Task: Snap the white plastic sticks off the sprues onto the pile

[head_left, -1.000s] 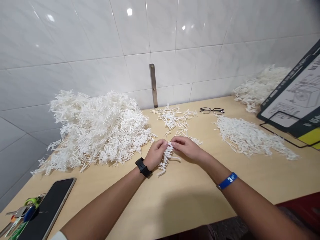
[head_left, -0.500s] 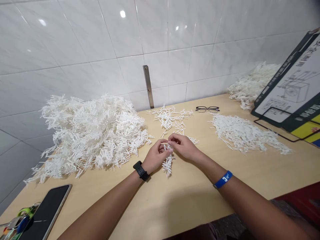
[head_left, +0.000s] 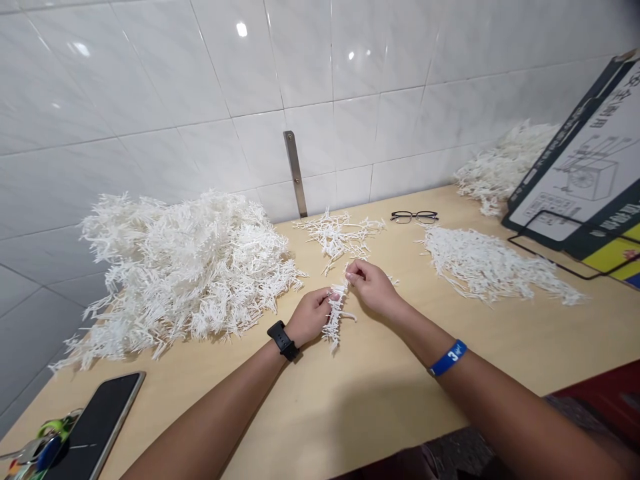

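Observation:
My left hand (head_left: 311,315), with a black watch at the wrist, pinches a white branched plastic piece (head_left: 334,327). The piece's thin twigs hang below the fingertips, and one curved stem sticks out to the right. Just up and to the right of it, my right hand (head_left: 373,287) is closed in a pinch, apart from the left. Whatever sits between its fingertips is too small to make out. Beyond the hands lies a loose scatter of white twiggy pieces (head_left: 343,235). A large heap of white branched pieces (head_left: 190,267) rises to the left.
A flatter pile of white pieces (head_left: 490,263) lies on the right. Eyeglasses (head_left: 414,217) rest near the tiled wall. A printed box (head_left: 585,173) with a black wire frame (head_left: 550,263) stands at far right, another white pile (head_left: 505,163) behind it. A phone (head_left: 95,427) and keys (head_left: 43,447) lie front left.
My hands have drawn apart: the right moved slightly up and right, the left slightly down and left. More of the white branched piece in my left hand now shows.

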`<state>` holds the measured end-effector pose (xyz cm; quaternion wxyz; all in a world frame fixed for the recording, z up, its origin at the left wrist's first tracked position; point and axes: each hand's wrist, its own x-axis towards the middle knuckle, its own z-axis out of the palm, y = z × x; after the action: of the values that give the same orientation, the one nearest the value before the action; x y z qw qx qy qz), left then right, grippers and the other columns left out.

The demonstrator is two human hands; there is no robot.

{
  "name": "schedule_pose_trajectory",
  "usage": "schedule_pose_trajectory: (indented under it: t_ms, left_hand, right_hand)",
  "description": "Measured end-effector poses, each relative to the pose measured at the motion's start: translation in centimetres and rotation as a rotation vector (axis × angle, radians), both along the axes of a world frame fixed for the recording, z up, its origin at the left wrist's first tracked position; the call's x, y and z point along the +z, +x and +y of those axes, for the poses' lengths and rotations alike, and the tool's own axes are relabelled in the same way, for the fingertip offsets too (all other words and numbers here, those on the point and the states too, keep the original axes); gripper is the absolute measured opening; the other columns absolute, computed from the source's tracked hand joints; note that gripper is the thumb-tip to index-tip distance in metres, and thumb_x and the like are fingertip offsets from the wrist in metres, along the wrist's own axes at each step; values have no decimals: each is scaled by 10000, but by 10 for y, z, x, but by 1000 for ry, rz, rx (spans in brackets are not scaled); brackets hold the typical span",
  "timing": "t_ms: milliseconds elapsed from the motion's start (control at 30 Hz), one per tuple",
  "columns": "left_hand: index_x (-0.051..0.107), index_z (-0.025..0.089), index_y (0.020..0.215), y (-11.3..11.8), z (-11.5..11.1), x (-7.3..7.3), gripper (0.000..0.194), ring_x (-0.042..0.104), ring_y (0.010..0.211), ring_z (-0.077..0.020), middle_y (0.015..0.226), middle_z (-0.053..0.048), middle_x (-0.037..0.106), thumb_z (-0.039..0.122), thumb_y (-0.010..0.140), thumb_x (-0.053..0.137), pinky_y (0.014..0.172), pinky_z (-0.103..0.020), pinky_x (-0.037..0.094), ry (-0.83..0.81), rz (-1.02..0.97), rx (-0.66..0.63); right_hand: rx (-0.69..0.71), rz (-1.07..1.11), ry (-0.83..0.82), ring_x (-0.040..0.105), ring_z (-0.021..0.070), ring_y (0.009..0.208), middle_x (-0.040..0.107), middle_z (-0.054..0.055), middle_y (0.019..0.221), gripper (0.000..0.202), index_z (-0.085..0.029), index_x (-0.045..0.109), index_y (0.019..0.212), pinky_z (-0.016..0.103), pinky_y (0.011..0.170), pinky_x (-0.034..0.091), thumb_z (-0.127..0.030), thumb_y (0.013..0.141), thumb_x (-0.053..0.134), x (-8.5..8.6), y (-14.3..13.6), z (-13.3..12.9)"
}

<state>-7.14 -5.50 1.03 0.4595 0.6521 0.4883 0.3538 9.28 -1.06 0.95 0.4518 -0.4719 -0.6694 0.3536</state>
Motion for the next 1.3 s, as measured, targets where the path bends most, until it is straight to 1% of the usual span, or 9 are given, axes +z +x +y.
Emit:
schedule_pose_trajectory:
  t_ms: [200, 400, 467, 600, 667, 867, 1033, 1167, 1300]
  left_hand:
    - [451, 170, 628, -1, -5, 0, 370, 369, 556, -103, 575, 21, 437, 445, 875, 459, 551, -230, 290, 36, 113, -107]
    - [479, 169, 685, -1, -1, -3, 357, 397, 533, -102, 584, 29, 431, 476, 866, 467, 526, -229, 311, -49, 34, -19]
    - [508, 160, 691, -1, -2, -2, 355, 399, 550, -104, 593, 24, 442, 468, 866, 477, 532, -228, 304, -26, 70, -46]
    - [531, 154, 678, -2, -5, -2, 376, 373, 569, -101, 586, 28, 429, 447, 900, 450, 550, -229, 288, 73, 220, -158]
    - [544, 158, 692, -2, -7, -2, 357, 394, 584, -107, 592, 26, 452, 419, 915, 443, 572, -233, 300, 147, 319, -220]
    - [524, 173, 702, 6, -21, 3, 338, 486, 657, -120, 622, 15, 541, 321, 966, 375, 775, -283, 339, 383, 575, -429]
    - [503, 177, 745, 18, -37, 6, 283, 501, 653, -133, 675, -5, 581, 263, 962, 342, 789, -312, 335, 470, 715, -504]
    - [508, 176, 743, 25, -42, 6, 278, 526, 676, -138, 689, -8, 597, 292, 957, 375, 816, -320, 335, 461, 732, -526]
    - [543, 183, 757, 23, -41, 6, 263, 554, 721, -134, 697, 2, 618, 285, 954, 402, 846, -310, 331, 433, 687, -557]
  right_hand:
    - [-428, 220, -12, 456, 138, 534, 507, -11, 573, 163, -221, 447, 679, 260, 531, 368, -313, 807, 490, 16, 41, 24]
    - [-703, -33, 178, 555, 190, 717, 630, 68, 850, 123, -192, 589, 853, 329, 683, 437, -186, 754, 516, 39, 99, 26]
    - [-599, -176, 290, 581, 221, 845, 648, 90, 955, 218, -192, 627, 929, 346, 761, 442, -143, 770, 486, 36, 90, 5]
    - [56, -319, 132, 604, 186, 770, 667, 53, 976, 248, -243, 650, 1071, 290, 678, 472, -237, 870, 505, 20, 46, -54]
    - [176, -344, 109, 611, 173, 818, 650, 51, 1051, 264, -260, 627, 1137, 280, 721, 481, -255, 908, 496, 12, 33, -77]
    - [74, -462, 142, 587, 145, 778, 611, 29, 912, 191, -216, 612, 886, 259, 714, 443, -203, 950, 433, -8, 36, -113]
    - [-77, -485, 205, 550, 141, 736, 571, 16, 804, 153, -197, 527, 826, 249, 676, 400, -148, 912, 411, -22, 36, -132]
    - [-166, -542, 118, 463, 122, 597, 491, -23, 661, 140, -200, 435, 711, 245, 567, 314, -148, 840, 448, -20, 33, -133]
    - [-96, -447, -27, 428, 115, 571, 426, -39, 609, 184, -199, 411, 680, 229, 535, 279, -207, 861, 438, -16, 38, -130]
